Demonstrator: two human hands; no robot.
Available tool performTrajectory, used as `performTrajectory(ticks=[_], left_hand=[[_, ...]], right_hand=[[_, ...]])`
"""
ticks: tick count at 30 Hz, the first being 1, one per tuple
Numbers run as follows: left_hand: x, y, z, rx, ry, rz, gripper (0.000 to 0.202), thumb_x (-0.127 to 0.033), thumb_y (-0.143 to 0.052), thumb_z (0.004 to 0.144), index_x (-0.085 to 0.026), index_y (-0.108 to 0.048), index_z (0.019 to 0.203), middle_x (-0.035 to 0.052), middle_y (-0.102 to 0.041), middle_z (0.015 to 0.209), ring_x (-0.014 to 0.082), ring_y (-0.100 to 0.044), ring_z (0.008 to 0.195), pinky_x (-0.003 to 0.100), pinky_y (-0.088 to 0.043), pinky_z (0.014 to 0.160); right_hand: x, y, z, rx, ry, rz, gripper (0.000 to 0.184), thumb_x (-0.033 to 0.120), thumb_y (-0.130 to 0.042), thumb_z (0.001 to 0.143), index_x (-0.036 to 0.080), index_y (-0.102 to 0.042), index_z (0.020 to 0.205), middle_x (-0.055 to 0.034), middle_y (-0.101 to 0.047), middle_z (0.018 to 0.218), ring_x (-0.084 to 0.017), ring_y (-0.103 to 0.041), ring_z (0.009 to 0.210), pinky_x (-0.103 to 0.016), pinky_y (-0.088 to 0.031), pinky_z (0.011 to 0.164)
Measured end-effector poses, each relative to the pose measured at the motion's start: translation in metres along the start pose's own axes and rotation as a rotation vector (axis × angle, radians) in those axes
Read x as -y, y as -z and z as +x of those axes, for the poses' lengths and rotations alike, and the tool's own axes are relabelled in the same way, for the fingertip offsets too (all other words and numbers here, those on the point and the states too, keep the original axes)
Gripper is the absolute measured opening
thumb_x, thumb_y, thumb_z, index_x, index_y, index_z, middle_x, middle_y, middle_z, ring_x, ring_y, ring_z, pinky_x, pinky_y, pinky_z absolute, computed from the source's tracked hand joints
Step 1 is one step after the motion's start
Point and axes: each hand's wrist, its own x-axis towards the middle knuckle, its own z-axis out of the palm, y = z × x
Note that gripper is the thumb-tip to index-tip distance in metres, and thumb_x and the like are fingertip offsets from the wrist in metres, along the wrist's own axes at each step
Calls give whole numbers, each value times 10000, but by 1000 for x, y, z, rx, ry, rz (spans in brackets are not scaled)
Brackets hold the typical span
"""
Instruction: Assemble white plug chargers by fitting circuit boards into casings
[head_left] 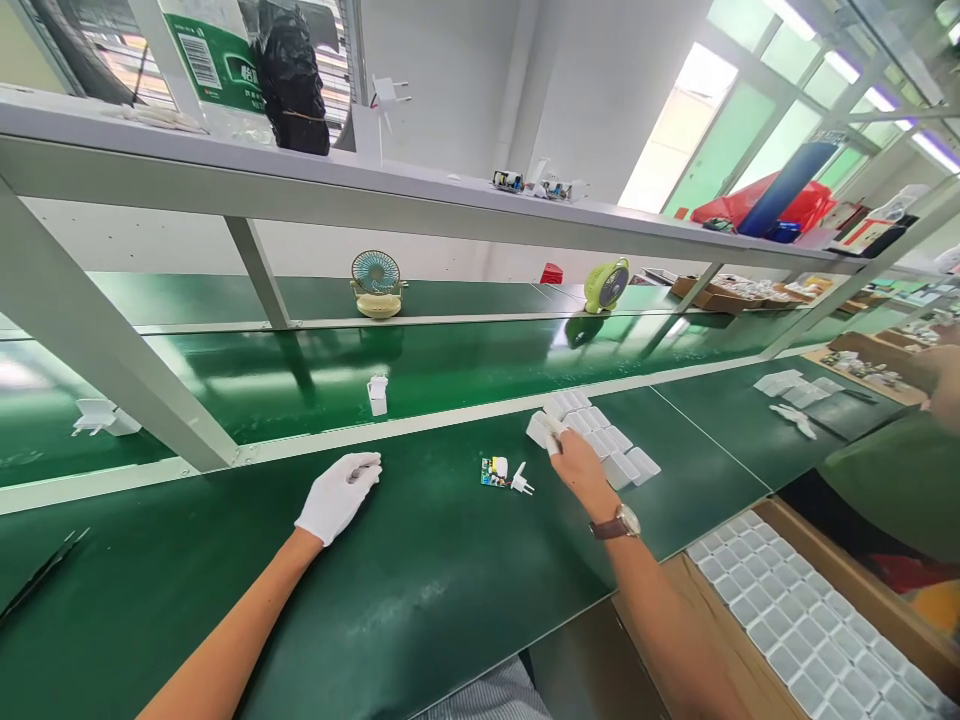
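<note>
white plastic shells [600,440] lie in a loose cluster on the green bench [420,590], right of centre, and the right hand [574,465] reaches into their near-left edge, fingers closed on one shell [540,428] at the cluster's left end. a brown-strapped wristwatch [619,522] sits on that wrist. nearest of all, at the lower right, a cardboard box [862,580] holds rows of more white shells packed side by side. the left hand [337,495], in a white glove, rests flat on the bench with fingers loosely curled and nothing in it, well apart from the cluster. between the two hands, nearer the right one, lie a small circuit board [493,471] and just beside it a white plug piece [521,484] with two pins. at the far left edge a thin dark tool [45,570] lies on the bench.

beyond a pale rail runs a green conveyor belt [300,375]; one white charger [377,394] stands on it, and another white part [101,417] lies far left. further back stand a beige desk fan [377,284] and a green desk fan [607,285]. a grey shelf [337,185] spans overhead. at the right, another person's arm [941,385] shows near more white parts [791,385].
</note>
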Motion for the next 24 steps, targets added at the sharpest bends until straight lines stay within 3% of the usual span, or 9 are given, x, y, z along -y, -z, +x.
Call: performTrajectory(ticks=[2, 4, 6, 8, 10, 13, 15, 19, 24], left_hand=[[-11, -10, -11, -28, -38, 61, 479, -503, -666, 857, -220, -652, 1243, 78, -712, 1168, 255, -694, 1018, 439, -566, 973], [-23, -25, -25, -19, -141, 142, 633, -438, -719, 821, -254, -547, 1402, 72, -668, 1270, 258, -668, 1085, 438, -560, 982], [-32, -40, -38, 42, -259, 199, 816, -351, -769, 761, -282, -433, 1502, 64, -625, 1352, 262, -626, 1186, 446, -520, 1050], [-38, -50, -48, 112, -313, 218, 718, -351, -758, 769, -273, -510, 1439, 61, -651, 1305, 259, -630, 1179, 438, -511, 1056], [-40, -49, -50, 123, -272, 260, 510, -393, -732, 797, -267, -632, 1281, 52, -689, 1208, 261, -658, 1116, 423, -533, 1005], [-38, -33, -45, 35, -124, 356, 424, -432, -731, 795, -290, -675, 1190, 32, -693, 1188, 275, -665, 1112, 413, -541, 979], [-34, -18, -39, -6, -42, 386, 461, -460, -734, 791, -303, -661, 1218, 24, -689, 1217, 283, -659, 1138, 409, -541, 983], [-23, -2, -33, 9, 37, 376, 514, -485, -731, 791, -304, -635, 1262, 25, -685, 1247, 283, -657, 1146, 411, -539, 994], [-23, -2, -30, 83, -7, 365, 577, -503, -729, 803, -279, -611, 1323, 57, -658, 1296, 305, -652, 1161, 463, -518, 1043]], right_hand=[[30, -2, -8, 16, 164, 75, 369, 193, -378, 1020, 201, -566, 1337, -105, -682, 1068, -230, -636, 922, -330, -492, 774], [66, -9, -20, 68, 368, 150, 398, 204, -429, 1011, 239, -551, 1388, -88, -695, 1112, -219, -643, 953, -331, -511, 828], [102, -19, -34, 139, 567, 205, 380, 218, -521, 974, 248, -605, 1344, -68, -717, 1014, -219, -649, 927, -330, -520, 844], [128, -26, -42, 193, 694, 238, 360, 220, -598, 929, 235, -651, 1285, -55, -718, 886, -218, -651, 856, -326, -529, 816], [137, -29, -42, 211, 740, 260, 389, 253, -624, 931, 224, -632, 1318, -69, -733, 939, -226, -660, 901, -341, -535, 860], [115, -26, -33, 175, 613, 276, 595, 394, -616, 970, 200, -448, 1507, -141, -631, 1368, -286, -573, 1264, -434, -461, 1090], [86, -26, -28, 160, 487, 274, 742, 446, -648, 947, 154, -352, 1561, -190, -507, 1510, -344, -467, 1399, -516, -386, 1170], [35, -38, -27, 200, 340, 283, 744, 399, -681, 909, 146, -385, 1543, -216, -550, 1460, -383, -504, 1374, -575, -432, 1125], [18, -47, -32, 224, 251, 349, 634, 351, -648, 916, 196, -452, 1499, -147, -565, 1461, -317, -494, 1393, -505, -455, 1133]])
